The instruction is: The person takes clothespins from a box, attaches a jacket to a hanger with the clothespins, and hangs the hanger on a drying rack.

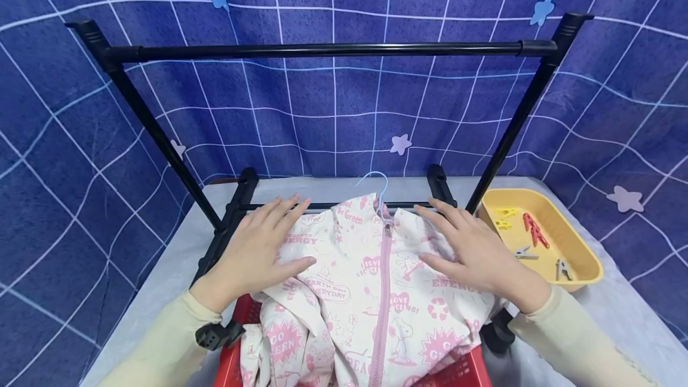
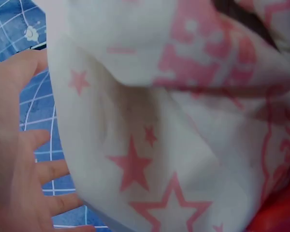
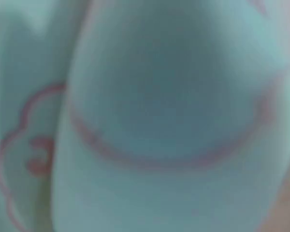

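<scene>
A white jacket (image 1: 355, 291) with pink print and a pink zipper (image 1: 383, 303) lies spread over a red basket (image 1: 231, 363). At its collar the hook of a light blue hanger (image 1: 380, 187) sticks up. My left hand (image 1: 260, 243) lies over the jacket's left shoulder, fingers extended and apart. Over the opposite shoulder, my right hand (image 1: 470, 246) is likewise spread, thumb pointing inward. In the left wrist view, the left hand's fingers (image 2: 53, 171) reach past the cloth's edge. Blurred jacket fabric (image 3: 159, 121) fills nearly all of the right wrist view.
A black garment rack (image 1: 333, 50) stands behind the jacket, its bar above the hands. To the right, a yellow tray (image 1: 586, 261) holds red clips (image 1: 536, 230), yellow clips (image 1: 505, 214) and grey clips. A blue star-patterned curtain (image 1: 301, 118) hangs behind a pale tabletop (image 1: 317, 187).
</scene>
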Demonstrator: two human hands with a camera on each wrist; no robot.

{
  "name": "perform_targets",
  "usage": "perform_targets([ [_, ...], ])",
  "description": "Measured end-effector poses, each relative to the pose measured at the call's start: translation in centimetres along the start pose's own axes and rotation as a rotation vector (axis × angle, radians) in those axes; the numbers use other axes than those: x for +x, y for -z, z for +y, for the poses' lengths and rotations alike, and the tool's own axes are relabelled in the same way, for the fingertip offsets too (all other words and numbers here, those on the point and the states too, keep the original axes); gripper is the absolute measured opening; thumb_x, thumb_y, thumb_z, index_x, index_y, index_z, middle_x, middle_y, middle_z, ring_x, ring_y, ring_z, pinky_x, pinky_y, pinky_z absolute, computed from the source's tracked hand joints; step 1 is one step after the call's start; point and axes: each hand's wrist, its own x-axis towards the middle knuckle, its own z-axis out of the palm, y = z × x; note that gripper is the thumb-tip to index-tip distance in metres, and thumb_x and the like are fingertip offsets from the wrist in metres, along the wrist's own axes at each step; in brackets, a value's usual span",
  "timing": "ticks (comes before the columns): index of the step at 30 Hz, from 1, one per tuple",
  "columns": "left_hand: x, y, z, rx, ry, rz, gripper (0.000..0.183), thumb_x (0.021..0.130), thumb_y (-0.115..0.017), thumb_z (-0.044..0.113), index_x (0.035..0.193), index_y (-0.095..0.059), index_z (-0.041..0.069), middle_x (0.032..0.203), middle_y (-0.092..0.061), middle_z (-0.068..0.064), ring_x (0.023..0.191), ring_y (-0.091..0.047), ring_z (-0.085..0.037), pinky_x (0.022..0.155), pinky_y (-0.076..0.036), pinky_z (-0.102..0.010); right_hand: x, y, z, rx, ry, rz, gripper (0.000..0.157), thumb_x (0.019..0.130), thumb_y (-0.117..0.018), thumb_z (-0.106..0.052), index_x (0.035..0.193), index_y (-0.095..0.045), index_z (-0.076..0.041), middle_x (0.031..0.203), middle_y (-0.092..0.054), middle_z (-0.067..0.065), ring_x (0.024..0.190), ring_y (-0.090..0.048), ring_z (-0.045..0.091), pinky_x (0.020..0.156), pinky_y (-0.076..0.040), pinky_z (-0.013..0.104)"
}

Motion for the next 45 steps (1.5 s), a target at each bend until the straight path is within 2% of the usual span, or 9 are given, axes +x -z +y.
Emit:
perform_targets([
  [5, 0.3, -0.1, -0.5, -0.011, 0.009, 0.037, 0.088, 0.082, -0.067, 0.058, 0.152, -0.039, 0.012, 0.147, -0.047, -0.014, 0.131, -0.046, -0.037, 0.097, -0.040, -0.058, -0.1, 0.3, 0.3, -0.007, 0.000, 0.026, 0.069, 0.090, -0.068, -0.038, 0.150, -0.041, -0.018, 0.144, -0.047, 0.017, 0.119, -0.055, 0.041, 0.088, -0.046, 0.062],
  [9, 0.4, -0.2, -1.0, -0.011, 0.014, 0.050, 0.087, 0.082, -0.068, 0.058, 0.151, -0.041, 0.012, 0.145, -0.050, -0.014, 0.129, -0.048, -0.036, 0.095, -0.042, -0.057, -0.2, 0.5, 0.5, -0.005, -0.010, 0.026, 0.066, 0.091, -0.067, -0.037, 0.149, -0.043, -0.015, 0.137, -0.052, 0.016, 0.117, -0.056, 0.038, 0.091, -0.045, 0.060],
  [12, 0.6, -0.3, -1.2, -0.022, 0.019, 0.051, 0.085, 0.082, -0.069, 0.056, 0.150, -0.043, 0.012, 0.142, -0.053, -0.014, 0.127, -0.050, -0.036, 0.094, -0.043, -0.057, -0.3, 0.6, 0.6, 0.005, -0.040, 0.010, 0.065, 0.093, -0.066, -0.037, 0.149, -0.043, -0.015, 0.137, -0.052, 0.015, 0.119, -0.055, 0.038, 0.094, -0.043, 0.060],
  [20, 1.2, -0.6, -1.8, -0.051, 0.063, 0.033, 0.077, 0.084, -0.069, 0.053, 0.146, -0.049, 0.012, 0.135, -0.057, -0.014, 0.122, -0.054, -0.035, 0.091, -0.044, -0.056, -0.4, 0.9, 1.0, 0.030, -0.100, -0.035, 0.059, 0.097, -0.061, -0.039, 0.148, -0.043, -0.017, 0.135, -0.054, 0.013, 0.117, -0.055, 0.039, 0.092, -0.045, 0.060],
  [27, 1.9, -1.4, -2.1, -0.062, 0.075, 0.024, 0.072, 0.086, -0.068, 0.053, 0.142, -0.052, 0.010, 0.133, -0.059, -0.014, 0.123, -0.053, -0.036, 0.094, -0.043, -0.056, -0.6, 0.6, 1.6, 0.011, -0.103, -0.024, 0.055, 0.096, -0.062, -0.040, 0.143, -0.050, -0.014, 0.123, -0.059, 0.008, 0.106, -0.058, 0.031, 0.086, -0.048, 0.054],
  [30, 2.2, -1.8, -2.2, -0.034, 0.081, -0.018, 0.071, 0.088, -0.066, 0.053, 0.141, -0.053, 0.009, 0.133, -0.059, -0.015, 0.123, -0.052, -0.037, 0.094, -0.043, -0.057, -0.7, 0.4, 1.8, -0.004, -0.106, -0.039, 0.054, 0.096, -0.062, -0.040, 0.140, -0.052, -0.012, 0.122, -0.059, 0.010, 0.105, -0.059, 0.033, 0.086, -0.049, 0.055],
  [37, 2.8, -2.6, -1.9, 0.082, 0.070, -0.195, 0.075, 0.091, -0.058, 0.060, 0.143, -0.051, 0.007, 0.135, -0.056, -0.017, 0.125, -0.051, -0.040, 0.096, -0.042, -0.060, -1.0, -0.3, 2.2, -0.023, -0.112, -0.071, 0.054, 0.095, -0.063, -0.040, 0.138, -0.054, -0.010, 0.122, -0.061, 0.013, 0.106, -0.061, 0.036, 0.088, -0.049, 0.056],
  [40, 3.1, -2.8, -1.7, 0.098, 0.052, -0.231, 0.077, 0.091, -0.057, 0.061, 0.144, -0.050, 0.006, 0.136, -0.055, -0.018, 0.125, -0.051, -0.040, 0.097, -0.041, -0.060, -1.1, -0.6, 2.2, -0.027, -0.118, -0.078, 0.053, 0.095, -0.062, -0.041, 0.138, -0.054, -0.010, 0.121, -0.061, 0.012, 0.105, -0.061, 0.035, 0.087, -0.049, 0.055],
  [45, 3.4, -3.0, -1.2, 0.084, 0.022, -0.242, 0.077, 0.090, -0.059, 0.059, 0.143, -0.049, 0.005, 0.133, -0.056, -0.018, 0.123, -0.052, -0.039, 0.096, -0.042, -0.059, -1.2, -0.7, 2.2, -0.012, -0.139, -0.103, 0.053, 0.096, -0.062, -0.042, 0.138, -0.053, -0.012, 0.119, -0.062, 0.011, 0.103, -0.062, 0.031, 0.085, -0.051, 0.052],
])
